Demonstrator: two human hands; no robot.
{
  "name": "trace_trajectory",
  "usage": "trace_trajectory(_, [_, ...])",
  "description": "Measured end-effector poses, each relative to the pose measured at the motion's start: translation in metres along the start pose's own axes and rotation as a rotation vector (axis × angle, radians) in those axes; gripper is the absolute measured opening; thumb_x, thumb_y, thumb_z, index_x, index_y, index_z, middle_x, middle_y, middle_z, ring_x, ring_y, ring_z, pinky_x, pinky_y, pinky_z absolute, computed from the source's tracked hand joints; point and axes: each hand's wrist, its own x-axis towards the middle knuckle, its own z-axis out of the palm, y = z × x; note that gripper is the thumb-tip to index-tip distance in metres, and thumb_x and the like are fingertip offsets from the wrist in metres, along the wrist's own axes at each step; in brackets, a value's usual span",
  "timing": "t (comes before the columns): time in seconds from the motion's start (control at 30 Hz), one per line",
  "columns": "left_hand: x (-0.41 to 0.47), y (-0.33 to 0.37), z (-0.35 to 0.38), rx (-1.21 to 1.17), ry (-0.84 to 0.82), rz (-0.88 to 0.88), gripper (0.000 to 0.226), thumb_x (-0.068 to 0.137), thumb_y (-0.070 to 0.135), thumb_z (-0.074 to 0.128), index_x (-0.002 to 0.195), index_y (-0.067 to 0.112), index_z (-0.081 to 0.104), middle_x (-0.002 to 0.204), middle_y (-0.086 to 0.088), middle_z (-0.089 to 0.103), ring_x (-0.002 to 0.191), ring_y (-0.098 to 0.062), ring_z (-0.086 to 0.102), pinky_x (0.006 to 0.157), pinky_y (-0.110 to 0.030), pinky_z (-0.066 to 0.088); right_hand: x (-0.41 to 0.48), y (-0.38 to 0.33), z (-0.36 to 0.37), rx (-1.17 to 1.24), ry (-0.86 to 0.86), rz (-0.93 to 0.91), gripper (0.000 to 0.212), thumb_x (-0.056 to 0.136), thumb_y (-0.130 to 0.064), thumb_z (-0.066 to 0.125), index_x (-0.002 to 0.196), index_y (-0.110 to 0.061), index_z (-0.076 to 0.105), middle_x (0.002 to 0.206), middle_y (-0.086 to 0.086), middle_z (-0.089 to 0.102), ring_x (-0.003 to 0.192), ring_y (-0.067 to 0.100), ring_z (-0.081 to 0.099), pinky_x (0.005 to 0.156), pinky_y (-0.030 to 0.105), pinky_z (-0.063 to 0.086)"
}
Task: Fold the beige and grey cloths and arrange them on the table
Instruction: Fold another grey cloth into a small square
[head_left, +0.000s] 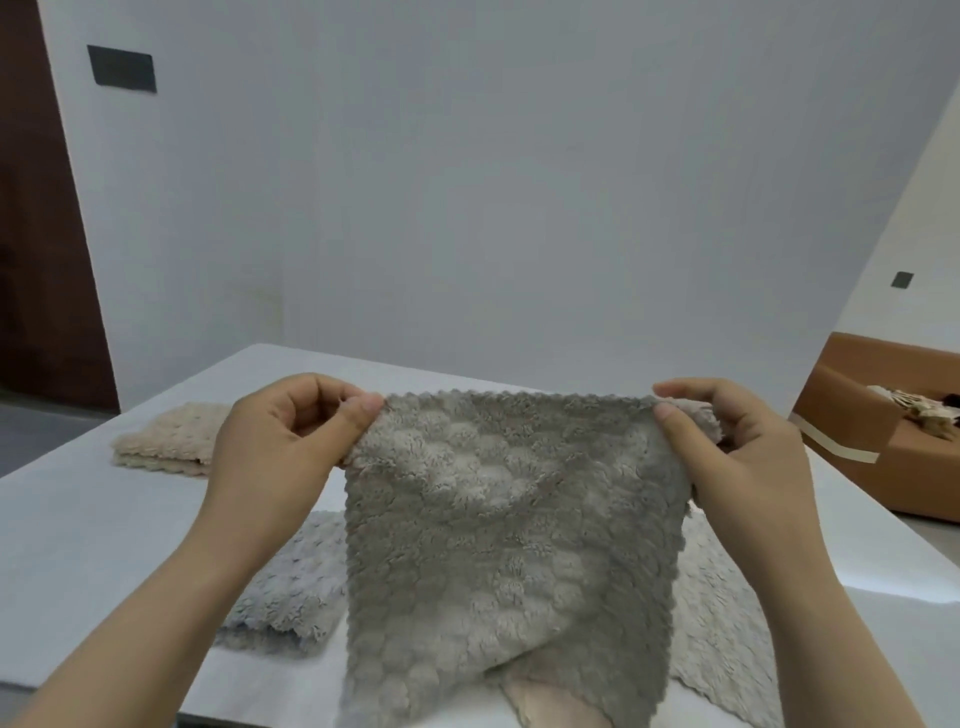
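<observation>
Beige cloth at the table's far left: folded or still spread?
Folded. The beige cloth lies flat on the table with stacked layers visible along its near edge; neither hand touches it.

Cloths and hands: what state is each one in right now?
Grey cloth: unfolded, held up by its top corners, hanging over the table.
Left hand: pinching the cloth's top left corner.
Right hand: pinching the top right corner.
Beige cloth: folded, lying at the far left of the table.
Pale grey cloth: lying on the table, seemingly folded.
Cream cloth: lying flat, partly hidden.
</observation>
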Motion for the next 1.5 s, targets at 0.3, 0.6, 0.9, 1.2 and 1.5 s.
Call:
trace_trajectory(0.3, [-0.034, 0.001, 0.015, -0.095, 0.078, -0.103, 0.01, 0.086, 0.016, 0.066, 0.082, 0.023, 0.073, 0.066, 0.008, 0.068, 0.057, 0.0, 0.059, 0.057, -0.009, 0.049, -0.02, -0.026, 0.025, 0.13, -0.175, -0.028, 0.025, 0.092, -0.004, 0.055, 0.086, -0.022, 0.072, 0.057, 0.013, 0.056, 0.043, 0.011, 0.055, 0.047, 0.019, 0.047])
trace_trajectory(0.6, [-0.057, 0.014, 0.024, -0.308, -0.052, -0.242, 0.014, 0.083, 0.01, 0.066, 0.087, 0.02, 0.075, 0.078, 0.0, 0.075, 0.069, -0.012, 0.068, 0.063, -0.015, 0.054, -0.06, -0.025, 0.04, 0.299, -0.267, 0.228, 0.02, 0.088, -0.011, 0.062, 0.086, -0.027, 0.074, 0.061, 0.009, 0.068, 0.05, 0.014, 0.059, 0.051, 0.019, 0.048])
trace_trajectory(0.9, [-0.06, 0.018, 0.024, -0.346, -0.033, -0.207, 0.004, 0.072, 0.015, 0.072, 0.074, 0.018, 0.075, 0.058, 0.003, 0.065, 0.05, -0.007, 0.055, 0.052, -0.011, 0.048, -0.062, -0.025, 0.04, 0.282, -0.307, 0.184, 0.038, 0.087, -0.002, 0.061, 0.1, -0.036, 0.07, 0.07, 0.007, 0.072, 0.056, 0.019, 0.062, 0.053, 0.018, 0.047])
trace_trajectory(1.2, [-0.06, 0.022, 0.022, -0.447, -0.066, -0.27, 0.019, 0.055, 0.018, 0.074, 0.074, 0.02, 0.077, 0.073, -0.004, 0.074, 0.071, -0.015, 0.07, 0.068, -0.018, 0.055, -0.06, -0.035, 0.041, 0.337, -0.139, 0.088, 0.004, 0.075, -0.018, 0.071, 0.072, -0.02, 0.072, 0.055, 0.001, 0.063, 0.042, 0.007, 0.049, 0.042, 0.016, 0.04])
trace_trajectory(1.5, [-0.063, 0.022, 0.028, -0.492, -0.098, -0.322, 0.014, 0.065, 0.002, 0.072, 0.073, 0.013, 0.076, 0.063, 0.0, 0.069, 0.059, -0.009, 0.063, 0.058, -0.016, 0.053, -0.059, -0.032, 0.048, 0.124, -0.168, -0.063, 0.003, 0.071, -0.03, 0.071, 0.073, -0.031, 0.071, 0.093, -0.016, 0.065, 0.06, 0.011, 0.054, 0.05, 0.015, 0.041])
